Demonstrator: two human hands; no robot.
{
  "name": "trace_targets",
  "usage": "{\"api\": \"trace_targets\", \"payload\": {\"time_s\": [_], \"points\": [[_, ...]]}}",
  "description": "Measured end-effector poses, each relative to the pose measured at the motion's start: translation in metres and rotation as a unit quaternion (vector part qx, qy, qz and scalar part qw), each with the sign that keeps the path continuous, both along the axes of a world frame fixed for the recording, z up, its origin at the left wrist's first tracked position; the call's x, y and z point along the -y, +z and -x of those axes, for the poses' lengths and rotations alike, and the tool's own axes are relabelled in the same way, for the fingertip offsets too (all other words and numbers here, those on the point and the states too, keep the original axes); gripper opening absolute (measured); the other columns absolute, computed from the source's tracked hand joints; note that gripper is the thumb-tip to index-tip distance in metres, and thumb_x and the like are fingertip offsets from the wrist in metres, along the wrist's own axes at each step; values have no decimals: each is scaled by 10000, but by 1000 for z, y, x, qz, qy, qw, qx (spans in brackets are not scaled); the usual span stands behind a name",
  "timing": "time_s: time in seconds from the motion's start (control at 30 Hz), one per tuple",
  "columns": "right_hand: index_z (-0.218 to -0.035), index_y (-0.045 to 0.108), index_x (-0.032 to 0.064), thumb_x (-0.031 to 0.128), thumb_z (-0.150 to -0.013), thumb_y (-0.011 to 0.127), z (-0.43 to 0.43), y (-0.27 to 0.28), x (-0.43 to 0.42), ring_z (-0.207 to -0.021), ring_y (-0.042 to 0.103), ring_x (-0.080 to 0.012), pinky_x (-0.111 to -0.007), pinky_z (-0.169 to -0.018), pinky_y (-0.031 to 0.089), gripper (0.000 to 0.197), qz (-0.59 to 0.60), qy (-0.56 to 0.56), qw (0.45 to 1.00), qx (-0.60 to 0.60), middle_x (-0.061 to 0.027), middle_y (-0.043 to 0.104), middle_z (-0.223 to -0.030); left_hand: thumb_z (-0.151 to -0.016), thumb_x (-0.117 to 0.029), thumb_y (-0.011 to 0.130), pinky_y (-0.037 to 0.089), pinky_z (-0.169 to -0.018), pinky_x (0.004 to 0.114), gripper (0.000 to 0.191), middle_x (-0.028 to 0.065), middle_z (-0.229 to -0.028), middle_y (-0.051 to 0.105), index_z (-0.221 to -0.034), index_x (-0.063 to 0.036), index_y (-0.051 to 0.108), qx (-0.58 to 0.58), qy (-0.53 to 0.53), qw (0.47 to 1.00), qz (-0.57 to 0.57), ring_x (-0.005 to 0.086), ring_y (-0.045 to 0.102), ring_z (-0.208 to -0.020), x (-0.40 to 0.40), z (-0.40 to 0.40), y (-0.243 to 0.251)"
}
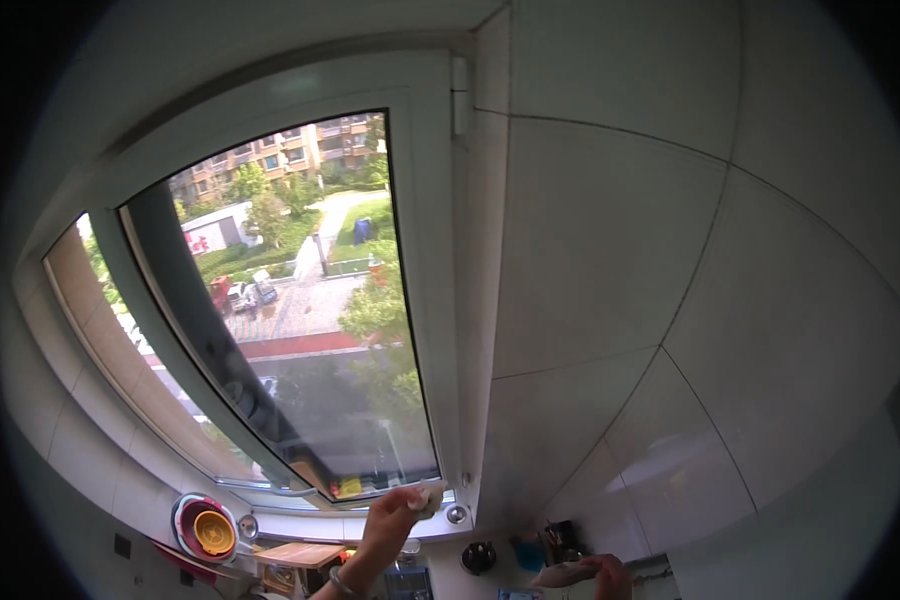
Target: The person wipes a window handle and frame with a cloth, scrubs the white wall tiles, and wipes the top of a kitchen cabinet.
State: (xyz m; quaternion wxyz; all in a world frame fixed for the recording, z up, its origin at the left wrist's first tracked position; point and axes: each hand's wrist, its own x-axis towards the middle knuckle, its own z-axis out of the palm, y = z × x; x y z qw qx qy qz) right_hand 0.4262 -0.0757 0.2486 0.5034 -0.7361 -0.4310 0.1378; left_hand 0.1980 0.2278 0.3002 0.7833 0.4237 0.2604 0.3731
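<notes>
My left hand [388,521], with a bracelet on its wrist, is raised in front of the lower right corner of the window. Its fingers pinch a crumpled white wad [429,501], possibly tissue or cloth. At the bottom right, my right hand [612,579] grips a pale, flattish object [564,574] over the counter; its kind is unclear. The window sash [431,300] has a pale frame around a large glass pane, through which trees and parked vehicles show.
Stacked basins with a yellow colander [214,532] stand at the lower left beside a wooden board [307,553]. A small metal container [456,514] sits on the sill. A black round holder [478,558] stands near the sink [409,582]. Wall tiles [607,240] rise on the right.
</notes>
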Motion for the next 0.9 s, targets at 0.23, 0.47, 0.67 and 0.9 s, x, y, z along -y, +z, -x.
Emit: {"api": "trace_targets", "payload": {"time_s": [0.23, 0.47, 0.67, 0.9], "points": [[-1192, 565, 32, 225, -1005, 412, -18, 48, 18, -1038, 579, -281, -369, -890, 464, 309, -44, -193, 949, 245, -141, 601, -1137, -871, -31, 529, 468, -902, 326, 309, 145, -1122, 580, -1178, 3, 517, 95, -56, 944, 311, 237, 584, -1011, 40, 6, -113], [-1328, 476, 3, 67, -932, 344, -63, 197, -37, -1353, 338, -315, -483, -1075, 306, 423, -47, -431, 698, 570, -184, 403, -1414, -915, -174, 461, 436, -929, 358, 255, 112, -1010, 594, -1057, 12, 562, 16, -78, 965, 250, 234, 567, -998, 66, 9, -116], [-1282, 524, 35, -49, -786, 428, -107, 112, -41, -1297, 398, -308, -440, -1100, 250, 512, 158, -268, 795, 521, -132, 475, -1371, -907, -162, 477, 443, -930, 372, 223, 118, -991, 597, -1028, 9, 552, 22, -12, 965, 262, 232, 581, -969, 63, 26, -145], [-1121, 591, -15, -15, -916, 367, -36, 239, -158, -1126, 496, -315, -408, -937, 421, 304, -206, -138, 858, 450, -157, 557, -1189, -948, -172, 498, 499, -770, 256, 221, 43, -1018, 641, -1052, -37, 639, -86, 36, 995, 40, 129, 606, -906, 63, 43, -94]]}}
